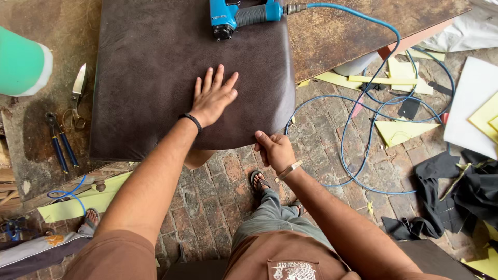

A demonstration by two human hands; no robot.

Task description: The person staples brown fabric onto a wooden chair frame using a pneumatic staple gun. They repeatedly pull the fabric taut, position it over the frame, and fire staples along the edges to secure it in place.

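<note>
Nearest the lens: brown shirt front and grey trouser leg, bottom centre, partly cut off by the lower edge. One sandalled foot shows between the forearms; another foot, someone else's, sits at lower left.

Right hand [276,150], centre frame: fingers curled over the near rim of the dark brown leather-covered seat cushion [150,72], thumb on top, the rest tucked under and hidden. Pinching hold on the edge. Metal bangle at the wrist.

Left hand [211,97]: flat on the cushion top, five fingers spread wide, holding nothing. Black band at the wrist.

The cushion fills upper centre, lying on a worn wooden workbench [363,28] and overhanging its near edge. Surface is grained, matte, slightly creased; near corners rounded. Far edge is cut off by the frame top.

One blue pneumatic staple gun [244,14] rests on the cushion's far end, top cropped. One blue air hose [371,124] runs from it and loops over the brick floor at right; its end is lost from sight.

Left of cushion: one pair of metal shears [77,96], one pair of blue-handled pliers [61,142]. A green cylinder [23,65] at upper left, cut off.

Right floor: yellow foam offcuts [399,129], count unclear, and black fabric scraps [456,192] in a heap.
</note>
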